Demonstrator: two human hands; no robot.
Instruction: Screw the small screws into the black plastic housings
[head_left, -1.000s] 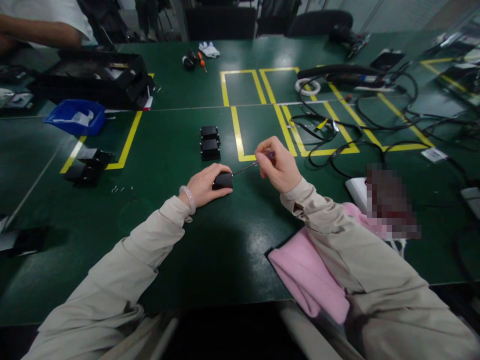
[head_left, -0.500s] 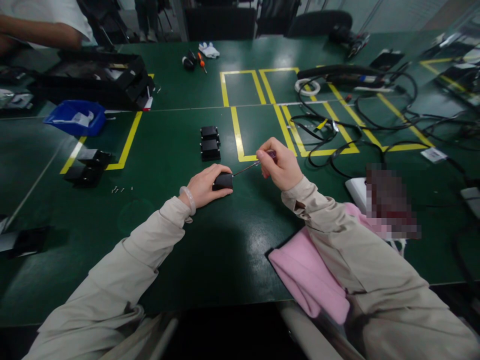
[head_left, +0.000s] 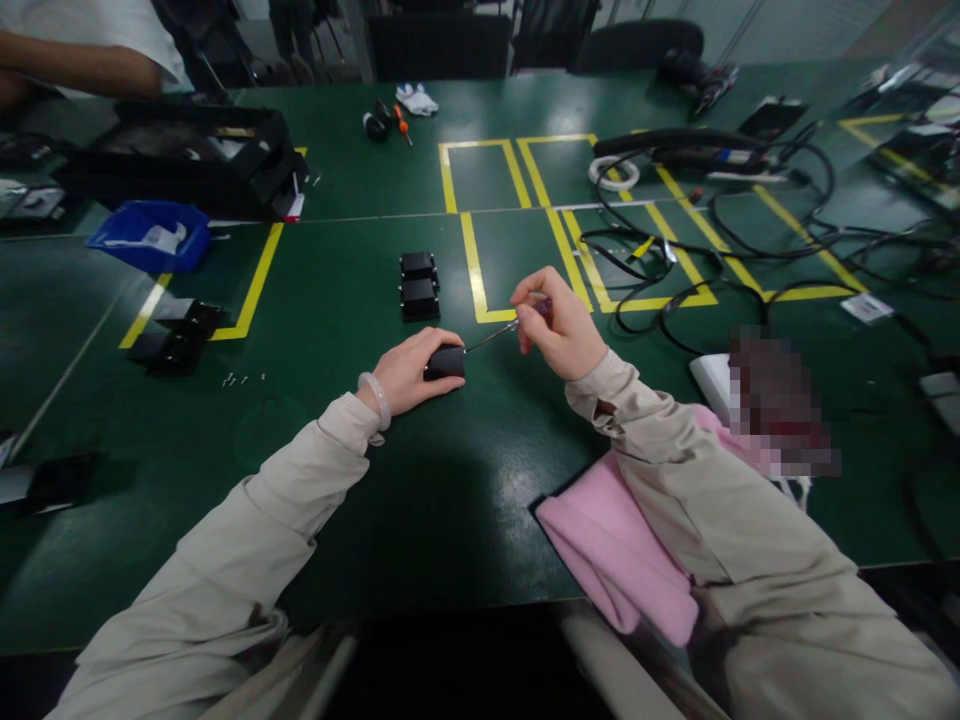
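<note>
My left hand (head_left: 409,372) grips a small black box (head_left: 445,362) on the green table, thumb on the near side and fingers over the far side. In my right hand (head_left: 561,325) is a screwdriver (head_left: 496,336), its handle mostly covered by the fingers. The shaft slants down to the left, and its tip meets the right end of the box. Just beyond, two similar black boxes (head_left: 418,298) stand one behind the other. Several small screws (head_left: 234,380) lie to the left of my left hand.
At left are more black parts (head_left: 169,350), a blue bin (head_left: 154,235) and a black tray (head_left: 187,165). Black cables (head_left: 667,290) tangle at right. A pink cloth (head_left: 615,545) lies under my right forearm. Another person's arm (head_left: 82,62) shows at far left.
The fingers of my right hand have shifted slightly on the screwdriver handle and opened a little. My left hand and the box have stayed in place.
</note>
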